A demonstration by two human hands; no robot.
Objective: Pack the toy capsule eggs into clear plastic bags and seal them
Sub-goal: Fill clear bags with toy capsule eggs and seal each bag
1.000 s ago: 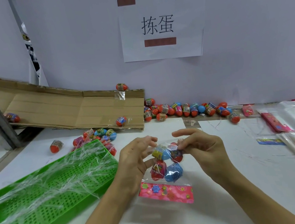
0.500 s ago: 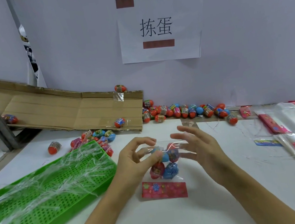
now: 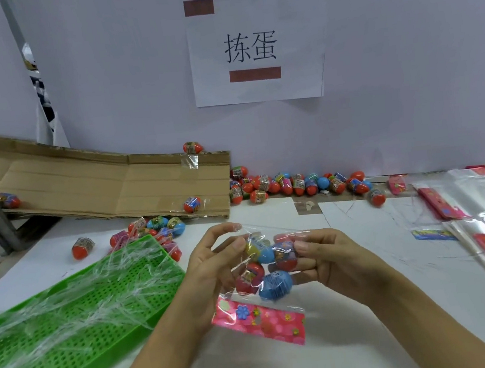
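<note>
We see two hands at the frame's centre, both lifting one clear bag (image 3: 271,264) above the table (image 3: 361,337). The left hand (image 3: 214,266) pinches the bag's upper left film between thumb and fingers; the right hand (image 3: 327,260) grips its right side, thumb on front, fingers curled behind. Inside we count four eggs (image 3: 275,285), though crinkled film blurs the upper pair. A pink header (image 3: 259,322) hangs at the bag's lower end. To the lower left lies one green tray (image 3: 68,321), cut off by the edge. Behind it sits a small cluster of loose eggs (image 3: 155,228), too overlapped to count. One cardboard sheet (image 3: 98,186) leans at left. A long row of eggs (image 3: 296,185) lines the wall. Empty bags (image 3: 483,215) at right are blurred.
</note>
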